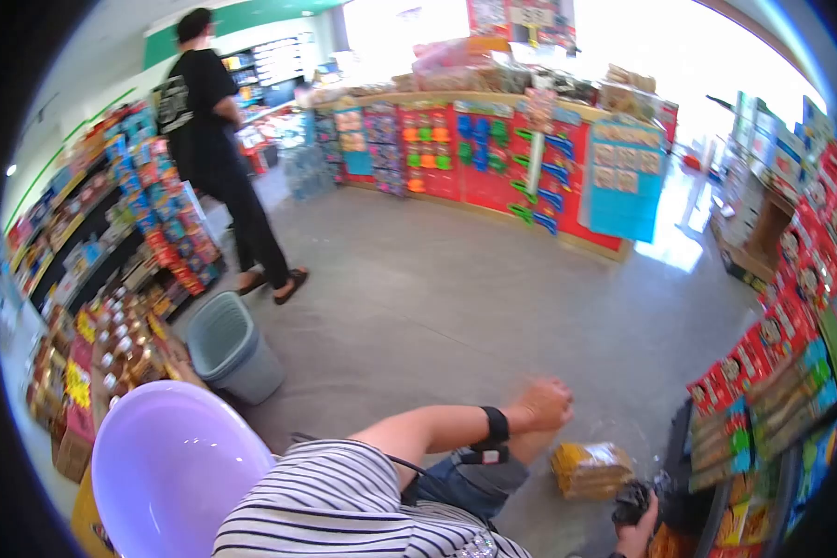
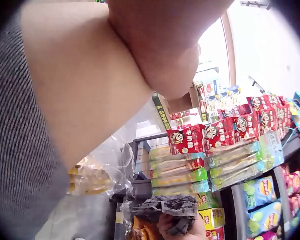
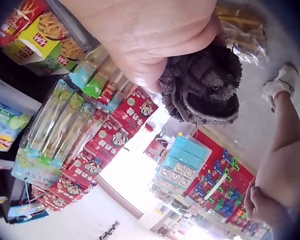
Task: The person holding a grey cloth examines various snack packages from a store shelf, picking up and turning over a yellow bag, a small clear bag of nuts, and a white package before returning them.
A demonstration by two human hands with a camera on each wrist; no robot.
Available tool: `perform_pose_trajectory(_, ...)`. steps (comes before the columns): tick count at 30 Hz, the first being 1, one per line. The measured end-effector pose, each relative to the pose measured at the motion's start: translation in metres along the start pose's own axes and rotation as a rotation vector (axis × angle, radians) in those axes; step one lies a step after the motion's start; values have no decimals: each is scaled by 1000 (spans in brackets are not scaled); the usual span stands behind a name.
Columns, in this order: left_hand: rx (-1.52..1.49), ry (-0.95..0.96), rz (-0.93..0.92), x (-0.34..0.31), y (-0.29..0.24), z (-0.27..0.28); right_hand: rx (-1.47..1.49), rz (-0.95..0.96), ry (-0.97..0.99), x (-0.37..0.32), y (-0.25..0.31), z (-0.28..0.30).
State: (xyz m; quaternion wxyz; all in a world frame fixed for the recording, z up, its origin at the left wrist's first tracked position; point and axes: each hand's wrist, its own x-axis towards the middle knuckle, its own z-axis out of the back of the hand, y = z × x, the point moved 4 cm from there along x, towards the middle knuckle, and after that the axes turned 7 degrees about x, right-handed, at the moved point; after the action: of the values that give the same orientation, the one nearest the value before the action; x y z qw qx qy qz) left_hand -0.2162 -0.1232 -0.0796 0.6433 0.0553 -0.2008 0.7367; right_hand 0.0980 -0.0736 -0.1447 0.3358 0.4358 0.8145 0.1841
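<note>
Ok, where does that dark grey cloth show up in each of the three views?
Head: the dark grey cloth is at the bottom right, gripped by the right hand.
Left wrist: bottom centre.
Right wrist: upper right of centre, filling a large part of the picture.
Shared landmark: the yellow wrapped packet lying near it.

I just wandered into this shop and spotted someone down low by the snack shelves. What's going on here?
A person in a striped top is down low beside the snack shelves. Their right hand grips a dark grey cloth close to the lower racks. The left hand rests on their knee, holding nothing. A clear-wrapped pack of yellow goods lies on the floor near the cloth. Farther off, another person in black is beyond a grey bin.
</note>
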Motion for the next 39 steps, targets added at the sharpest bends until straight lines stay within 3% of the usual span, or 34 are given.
perform_pose_trajectory(1, -19, -1, 14, 0, 1, -1, -106, 126, 43, -17, 6, -27)
perform_pose_trajectory(4, -27, 13, 19, -3, 4, -10, 264, -126, -73, -8, 12, -40)
perform_pose_trajectory(6, -14, -4, 16, -8, 3, -3, 101, -137, -44, 3, 22, -48)
perform_pose_trajectory(7, -12, -8, 16, -10, 4, 1, 100, -330, 13, 14, 28, -46)
perform_pose_trajectory(10, -12, 30, 56, -15, 9, 5, -500, -124, 171, 2, 48, -74)
perform_pose_trajectory(11, 0, 21, 67, -17, 12, 4, -507, -103, 209, -6, 49, -83)
perform_pose_trajectory(14, 5, 14, 96, -17, 19, 0, -503, 4, 109, 28, 37, -32)
perform_pose_trajectory(15, -8, 28, 111, -17, 22, -1, -613, -23, 265, 23, 40, -32)
perform_pose_trajectory(18, -28, 40, 114, -16, 23, 0, 127, -700, 535, 38, 28, -30)
perform_pose_trajectory(21, -14, 52, 114, -16, 20, 8, -398, -234, 307, 49, 35, -6)
perform_pose_trajectory(24, -16, 54, 101, -17, 17, 10, -617, -89, 224, 11, 39, -42)
perform_pose_trajectory(27, -14, 45, 99, -17, 19, 9, -869, 91, 502, 26, 37, -17)
perform_pose_trajectory(30, -16, 19, 101, -16, 25, 1, -389, -164, 277, 130, 13, 108)
perform_pose_trajectory(33, 27, 20, 96, -18, 20, 5, -483, -129, 86, 40, 24, 1)
perform_pose_trajectory(39, 36, 8, 70, -16, 20, 2, -659, -117, 118, 66, 36, 15)
